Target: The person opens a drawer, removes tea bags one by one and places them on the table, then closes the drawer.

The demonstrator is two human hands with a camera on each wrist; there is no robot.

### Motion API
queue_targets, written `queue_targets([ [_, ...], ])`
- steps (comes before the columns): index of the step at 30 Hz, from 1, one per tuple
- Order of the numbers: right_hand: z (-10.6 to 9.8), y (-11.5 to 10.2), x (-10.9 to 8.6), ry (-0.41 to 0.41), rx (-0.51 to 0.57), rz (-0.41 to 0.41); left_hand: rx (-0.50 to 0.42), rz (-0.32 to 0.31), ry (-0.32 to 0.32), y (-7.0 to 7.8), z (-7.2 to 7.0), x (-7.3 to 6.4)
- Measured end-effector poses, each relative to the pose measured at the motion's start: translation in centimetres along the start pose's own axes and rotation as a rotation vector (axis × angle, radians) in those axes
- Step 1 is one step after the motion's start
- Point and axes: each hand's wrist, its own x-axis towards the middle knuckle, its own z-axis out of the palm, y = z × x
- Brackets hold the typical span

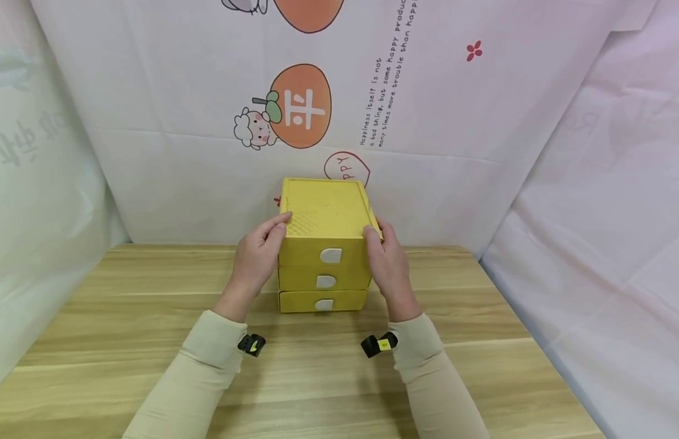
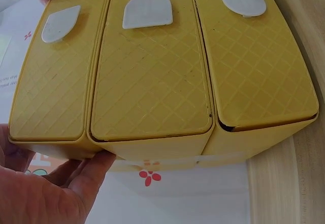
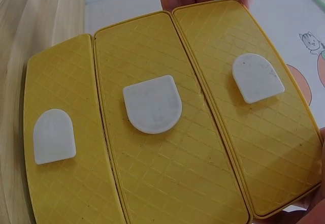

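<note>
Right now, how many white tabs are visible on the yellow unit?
3: the top tab, middle tab and bottom tab, one above another on the front of the yellow unit. Its back is hidden.

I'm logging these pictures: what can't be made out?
Head view: back of the yellow drawer unit, hidden by its body.
All views: anything inside the drawers, hidden by their fronts.
Head view: upper orange print, partly cut off by top edge.
Left wrist view: part of the left hand, cut off by left edge.

Wood-grain table (image 1: 312,384); yellow three-drawer box (image 1: 303,259) standing on it.
</note>
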Motion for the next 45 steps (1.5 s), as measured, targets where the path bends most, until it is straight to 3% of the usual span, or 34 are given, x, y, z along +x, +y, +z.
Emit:
queue_targets([
  [20, -0.2, 0.4, 0.1, -0.028, 0.046, 0.019, 0.009, 0.003, 0.029, 0.0, 0.4, 0.0],
  [29, -0.9, 0.0, -0.4, -0.009, 0.0, -0.066, 0.009, -0.017, 0.04, 0.1, 0.4, 0.0],
  [33, -1.3, -0.8, -1.0, 0.049, -0.093, -0.151, 0.007, -0.021, 0.041, 0.2, 0.3, 0.0],
  [36, -1.3, -1.4, -1.5, 0.108, -0.166, -0.266, 0.006, -0.022, 0.04, 0.2, 0.2, 0.0],
  [45, -0.1, -1.8, -2.4, 0.352, -0.326, -0.762, -0.007, -0.028, 0.035, 0.4, 0.2, 0.1],
])
